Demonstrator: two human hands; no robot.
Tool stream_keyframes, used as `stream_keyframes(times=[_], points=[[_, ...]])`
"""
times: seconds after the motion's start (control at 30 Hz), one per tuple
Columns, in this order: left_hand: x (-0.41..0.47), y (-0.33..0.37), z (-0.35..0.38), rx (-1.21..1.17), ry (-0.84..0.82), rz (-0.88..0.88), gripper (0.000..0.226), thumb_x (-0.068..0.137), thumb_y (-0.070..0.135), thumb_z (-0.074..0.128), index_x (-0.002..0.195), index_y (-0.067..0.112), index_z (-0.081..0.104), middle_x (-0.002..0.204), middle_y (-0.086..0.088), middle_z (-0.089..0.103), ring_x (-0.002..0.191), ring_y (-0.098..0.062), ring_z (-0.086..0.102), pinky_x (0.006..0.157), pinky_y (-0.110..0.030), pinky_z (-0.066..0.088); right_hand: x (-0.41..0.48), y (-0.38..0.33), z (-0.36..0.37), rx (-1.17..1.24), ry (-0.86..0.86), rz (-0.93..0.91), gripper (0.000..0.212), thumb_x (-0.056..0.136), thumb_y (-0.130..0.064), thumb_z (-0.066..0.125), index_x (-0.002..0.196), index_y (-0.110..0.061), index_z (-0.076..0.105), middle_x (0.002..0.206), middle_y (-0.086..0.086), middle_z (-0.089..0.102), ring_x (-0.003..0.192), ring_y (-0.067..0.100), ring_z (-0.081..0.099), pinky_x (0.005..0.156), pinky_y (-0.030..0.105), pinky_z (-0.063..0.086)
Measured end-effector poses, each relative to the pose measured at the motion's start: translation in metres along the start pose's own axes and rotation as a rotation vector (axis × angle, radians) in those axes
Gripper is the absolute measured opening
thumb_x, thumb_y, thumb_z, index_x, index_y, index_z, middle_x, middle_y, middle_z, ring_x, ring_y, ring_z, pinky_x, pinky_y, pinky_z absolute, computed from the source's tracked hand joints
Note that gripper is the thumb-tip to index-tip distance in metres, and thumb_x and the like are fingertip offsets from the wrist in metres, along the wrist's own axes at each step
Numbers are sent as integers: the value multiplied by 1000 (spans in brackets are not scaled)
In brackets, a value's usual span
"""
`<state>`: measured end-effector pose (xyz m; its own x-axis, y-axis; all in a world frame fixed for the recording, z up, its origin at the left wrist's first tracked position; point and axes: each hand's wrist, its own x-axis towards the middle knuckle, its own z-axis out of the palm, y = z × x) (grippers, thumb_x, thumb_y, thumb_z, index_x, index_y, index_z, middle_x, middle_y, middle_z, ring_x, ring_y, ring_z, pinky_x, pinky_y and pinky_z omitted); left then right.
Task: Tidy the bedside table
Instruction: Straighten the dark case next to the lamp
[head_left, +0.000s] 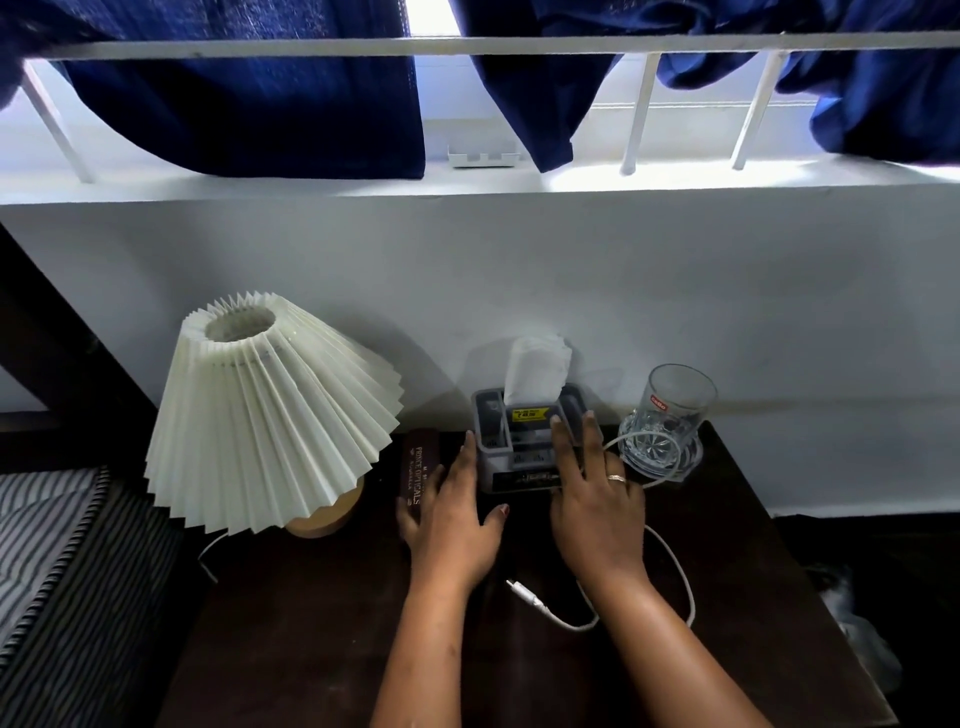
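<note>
A grey tissue organizer box (519, 441) with a white tissue sticking up stands at the back of the dark bedside table (322, 639). My left hand (454, 512) lies flat against the box's left side, fingers spread. My right hand (597, 499), with a ring, rests on the box's right front, fingers extended over it. A brown spectacle case (420, 465) lies just left of my left hand. A white charging cable (613, 597) loops across the table under my right wrist. A clear glass (667, 415) stands on a glass coaster at the back right.
A lamp with a pleated cream shade (270, 421) and a wooden base stands at the table's left. A striped bed (57, 571) lies to the left. The white wall and window sill (467, 182) with blue curtains rise behind.
</note>
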<state>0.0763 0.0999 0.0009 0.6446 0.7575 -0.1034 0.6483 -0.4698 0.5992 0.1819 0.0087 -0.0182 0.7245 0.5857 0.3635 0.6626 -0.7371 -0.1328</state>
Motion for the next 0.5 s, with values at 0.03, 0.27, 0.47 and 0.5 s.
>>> stream_keyframes(times=[0.03, 0.27, 0.47, 0.5], points=[[1, -5, -3, 8, 35, -24, 78, 88, 39, 52, 147, 41, 1, 157, 12, 20, 146, -16, 10, 116, -55, 4, 0, -6, -2, -25, 22, -15, 82, 64, -18, 68, 140, -26, 38, 145, 13, 43, 95, 33, 62, 60, 38, 50], [4, -35, -9, -6, 65, -97, 63, 87, 19, 57, 143, 33, 31, 157, 3, 20, 141, -29, 22, 112, -42, 28, -9, -43, 1, -39, -17, -168, 78, 63, -25, 71, 135, -33, 44, 127, 10, 60, 95, 37, 63, 65, 42, 53], [8, -41, 0, -45, 121, -36, 64, 85, 12, 60, 142, 28, 35, 157, -1, 23, 139, -30, 29, 112, -33, 26, -7, -39, 8, -13, -61, -170, 97, 63, -31, 76, 144, -34, 23, 128, 10, 60, 112, 37, 60, 75, 50, 54], [8, -41, 1, -51, 125, -35, 64, 85, 11, 60, 142, 28, 35, 157, -1, 23, 138, -30, 30, 112, -33, 27, -8, -39, 9, -9, -71, -168, 99, 63, -32, 76, 145, -34, 21, 129, 10, 60, 113, 37, 59, 76, 51, 54]])
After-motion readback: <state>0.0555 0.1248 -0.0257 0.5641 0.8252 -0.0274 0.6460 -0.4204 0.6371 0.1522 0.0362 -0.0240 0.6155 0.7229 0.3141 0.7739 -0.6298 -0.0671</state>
